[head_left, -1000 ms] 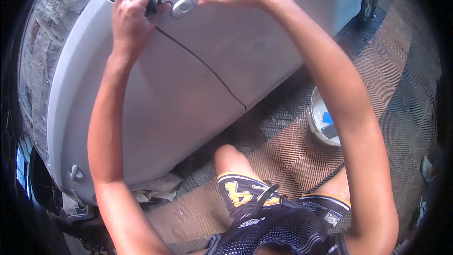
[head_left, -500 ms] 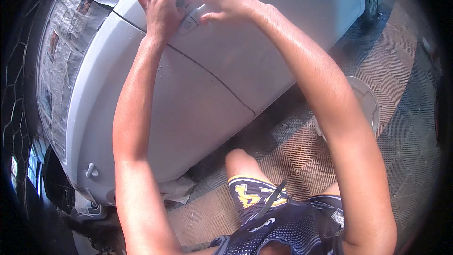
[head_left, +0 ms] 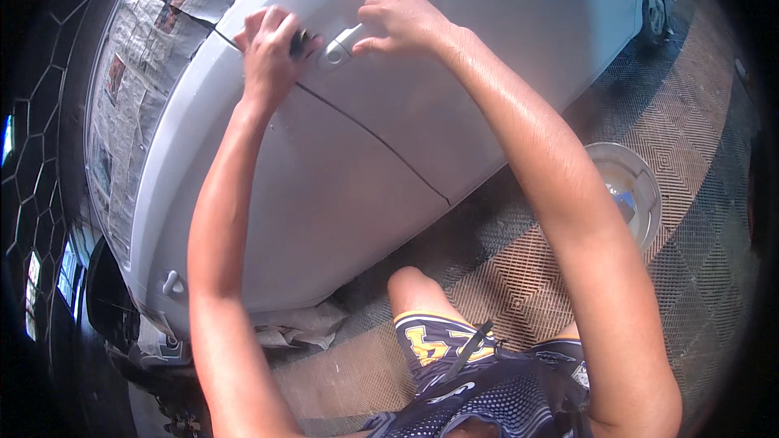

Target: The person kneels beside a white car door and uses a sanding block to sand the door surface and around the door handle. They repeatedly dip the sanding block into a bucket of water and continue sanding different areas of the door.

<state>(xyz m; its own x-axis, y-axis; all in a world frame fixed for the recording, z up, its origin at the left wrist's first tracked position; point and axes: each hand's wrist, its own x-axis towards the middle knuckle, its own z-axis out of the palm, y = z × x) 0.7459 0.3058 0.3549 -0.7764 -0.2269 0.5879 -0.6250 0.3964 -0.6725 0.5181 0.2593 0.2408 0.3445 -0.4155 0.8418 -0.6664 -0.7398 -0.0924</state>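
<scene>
Papered window: at my far left, crinkled sheets with printed pictures [head_left: 154, 85] cover the window area of the pale car [head_left: 487, 57].
Small white fitting: I see it low on the car's side [head_left: 173, 284], near my left forearm.
Left hand: my left hand [head_left: 270, 47] is up by the car, with its fingers bent around a small dark thing [head_left: 300, 45]. The spot is blurry, so I cannot tell what it is.
Crumpled sheet: it lies under the car's bottom edge [head_left: 302, 326].
Door gap: a thin dark line [head_left: 385, 142] runs down and right from near my left hand.
Door handle: it is on the car's side [head_left: 337, 51], just right of the dark thing, with a round spot at its near end.
Right hand: my right hand [head_left: 402, 20] lies over the middle of the handle, with its thumb on the near side. I cannot tell if it is squeezing.
Floor: ridged tiles, brown and dark [head_left: 519, 276].
Bucket: it stands on the tiles [head_left: 656, 203], partly behind my right arm, with something blue inside [head_left: 623, 198].
Wheel: at the far right, on the car [head_left: 658, 2].
</scene>
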